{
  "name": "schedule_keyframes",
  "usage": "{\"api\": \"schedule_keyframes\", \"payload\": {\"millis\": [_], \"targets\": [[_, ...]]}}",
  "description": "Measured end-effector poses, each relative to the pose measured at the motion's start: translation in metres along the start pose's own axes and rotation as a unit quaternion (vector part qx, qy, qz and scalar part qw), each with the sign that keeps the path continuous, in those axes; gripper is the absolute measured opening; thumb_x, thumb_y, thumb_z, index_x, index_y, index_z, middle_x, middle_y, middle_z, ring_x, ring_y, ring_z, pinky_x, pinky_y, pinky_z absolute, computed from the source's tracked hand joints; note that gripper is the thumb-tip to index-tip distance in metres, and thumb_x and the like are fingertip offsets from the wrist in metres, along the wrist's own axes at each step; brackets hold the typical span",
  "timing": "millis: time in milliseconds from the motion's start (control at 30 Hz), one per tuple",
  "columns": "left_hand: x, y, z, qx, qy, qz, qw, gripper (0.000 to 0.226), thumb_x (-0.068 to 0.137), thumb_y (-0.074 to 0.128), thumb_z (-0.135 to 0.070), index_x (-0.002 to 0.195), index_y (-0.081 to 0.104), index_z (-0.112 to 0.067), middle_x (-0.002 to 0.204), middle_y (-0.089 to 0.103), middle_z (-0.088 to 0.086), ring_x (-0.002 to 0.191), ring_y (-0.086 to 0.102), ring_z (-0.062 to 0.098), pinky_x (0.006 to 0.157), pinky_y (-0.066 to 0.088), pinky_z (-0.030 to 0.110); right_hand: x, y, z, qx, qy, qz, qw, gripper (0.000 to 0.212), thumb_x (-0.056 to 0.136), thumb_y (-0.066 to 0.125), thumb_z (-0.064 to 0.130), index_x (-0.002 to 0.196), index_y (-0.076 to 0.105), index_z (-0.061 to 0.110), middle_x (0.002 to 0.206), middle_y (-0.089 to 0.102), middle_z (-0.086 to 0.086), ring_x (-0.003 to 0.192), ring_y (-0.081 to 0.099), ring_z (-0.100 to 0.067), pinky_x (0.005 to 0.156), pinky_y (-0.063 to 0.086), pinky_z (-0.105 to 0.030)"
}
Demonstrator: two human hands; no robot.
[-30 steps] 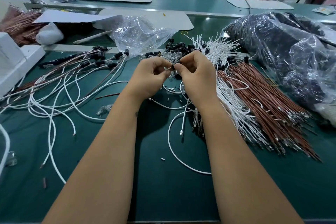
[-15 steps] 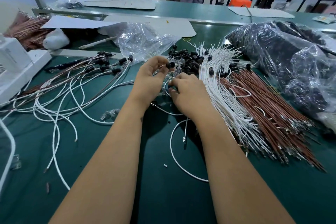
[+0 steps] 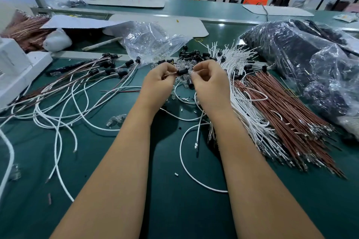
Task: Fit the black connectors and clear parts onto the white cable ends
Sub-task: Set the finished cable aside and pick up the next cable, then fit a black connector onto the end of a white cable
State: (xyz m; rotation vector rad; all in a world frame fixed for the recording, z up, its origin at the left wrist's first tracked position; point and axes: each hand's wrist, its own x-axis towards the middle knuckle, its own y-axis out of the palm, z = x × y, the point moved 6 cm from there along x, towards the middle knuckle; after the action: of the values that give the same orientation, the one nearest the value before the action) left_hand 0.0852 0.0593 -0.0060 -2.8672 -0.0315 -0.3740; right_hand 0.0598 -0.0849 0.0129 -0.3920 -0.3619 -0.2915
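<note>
My left hand (image 3: 158, 83) pinches a thin cable end that carries a black connector (image 3: 182, 72), which sticks out to the right of its fingertips. My right hand (image 3: 210, 83) is level with it, a short gap away. Its curled fingertips pinch a small clear part, mostly hidden by the fingers. Another black connector (image 3: 190, 84) lies just below its thumb. Loose black connectors (image 3: 194, 57) and clear parts (image 3: 183, 81) lie heaped behind and under both hands. A bundle of white cables (image 3: 242, 95) runs under my right wrist.
Cables fitted with connectors (image 3: 108, 68) fan out at the left by a white box (image 3: 17, 72). Brown wires (image 3: 285, 114) and a large dark plastic bag (image 3: 303, 60) fill the right. A clear bag (image 3: 153, 42) sits behind the parts. A white cable loop (image 3: 182, 161) lies between my forearms.
My right hand dropped to the clear-parts heap and has risen again with its fingertips pinched. My left hand has kept the cable, whose black connector now points at the right hand.
</note>
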Motion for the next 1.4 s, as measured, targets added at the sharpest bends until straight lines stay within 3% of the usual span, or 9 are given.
{"api": "schedule_keyframes", "payload": {"millis": [133,300,567,667,833,933,1233,1400], "targets": [[-0.002,0.004,0.002,0.05,-0.023,0.015,0.998,0.015,0.095,0.049,-0.014,0.09,0.062,-0.008,0.062,0.042,-0.004,0.048,0.034,0.007,0.046,0.029,0.02,0.002,-0.004,-0.011,0.113,0.078,-0.011,0.99,0.008,0.092,0.062,0.013,0.088,0.062,0.02,0.084,0.065,0.0,0.073,0.06,-0.01,0.068,0.052,-0.024],[-0.004,0.005,-0.001,0.03,-0.021,0.025,0.999,0.017,0.095,0.05,-0.015,0.093,0.064,-0.004,0.074,0.044,0.009,0.047,0.032,0.004,0.043,0.027,0.013,0.003,-0.002,-0.018,0.206,0.129,-0.006,0.97,0.011,0.094,0.059,0.011,0.086,0.064,0.016,0.072,0.062,0.003,0.062,0.054,-0.007,0.057,0.048,-0.018],[-0.004,0.008,-0.004,0.026,-0.006,0.046,0.999,0.023,0.093,0.054,-0.017,0.075,0.064,-0.026,0.064,0.045,0.0,0.057,0.036,0.011,0.051,0.028,0.021,0.002,-0.002,-0.018,0.193,0.131,-0.001,0.972,0.013,0.094,0.061,0.015,0.081,0.064,0.018,0.068,0.06,0.004,0.058,0.053,-0.003,0.055,0.047,-0.015],[-0.005,0.008,-0.002,0.024,-0.006,0.049,0.998,0.022,0.093,0.054,-0.015,0.077,0.065,-0.024,0.053,0.041,-0.013,0.05,0.033,0.006,0.048,0.028,0.017,0.003,-0.001,-0.018,0.174,0.122,0.001,0.977,0.015,0.093,0.062,0.015,0.079,0.063,0.019,0.066,0.059,0.004,0.055,0.052,-0.002,0.054,0.047,-0.015],[-0.005,0.006,-0.003,0.037,0.024,0.025,0.999,0.007,0.09,0.061,-0.011,0.093,0.067,-0.011,0.071,0.062,0.008,0.056,0.048,0.006,0.053,0.037,0.012,0.004,-0.002,-0.02,0.149,0.119,-0.003,0.982,0.018,0.091,0.064,0.015,0.074,0.063,0.021,0.066,0.059,0.004,0.06,0.053,-0.008,0.058,0.047,-0.024],[-0.005,0.005,-0.006,0.035,0.044,0.019,0.998,0.007,0.088,0.063,-0.005,0.092,0.069,-0.005,0.075,0.068,0.006,0.054,0.052,-0.005,0.056,0.038,0.007,0.003,-0.003,-0.021,0.153,0.123,-0.004,0.981,0.02,0.089,0.066,0.015,0.071,0.063,0.021,0.058,0.058,0.008,0.055,0.052,-0.007,0.054,0.046,-0.024],[-0.004,0.001,-0.005,0.042,0.05,0.003,0.998,0.008,0.084,0.07,-0.008,0.088,0.073,-0.015,0.076,0.07,0.0,0.068,0.061,0.007,0.065,0.049,0.016,0.005,-0.002,-0.023,0.109,0.11,-0.017,0.988,0.021,0.087,0.069,0.016,0.068,0.062,0.021,0.06,0.059,0.005,0.054,0.053,-0.008,0.051,0.045,-0.022],[-0.002,-0.002,-0.003,0.011,0.042,-0.008,0.999,0.009,0.085,0.07,-0.007,0.088,0.072,-0.015,0.073,0.069,-0.004,0.064,0.061,0.0,0.066,0.047,0.012,0.003,-0.001,-0.023,0.192,0.118,0.02,0.974,0.019,0.09,0.065,0.008,0.073,0.066,0.016,0.057,0.065,0.005,0.055,0.059,-0.007,0.053,0.05,-0.02]]}}
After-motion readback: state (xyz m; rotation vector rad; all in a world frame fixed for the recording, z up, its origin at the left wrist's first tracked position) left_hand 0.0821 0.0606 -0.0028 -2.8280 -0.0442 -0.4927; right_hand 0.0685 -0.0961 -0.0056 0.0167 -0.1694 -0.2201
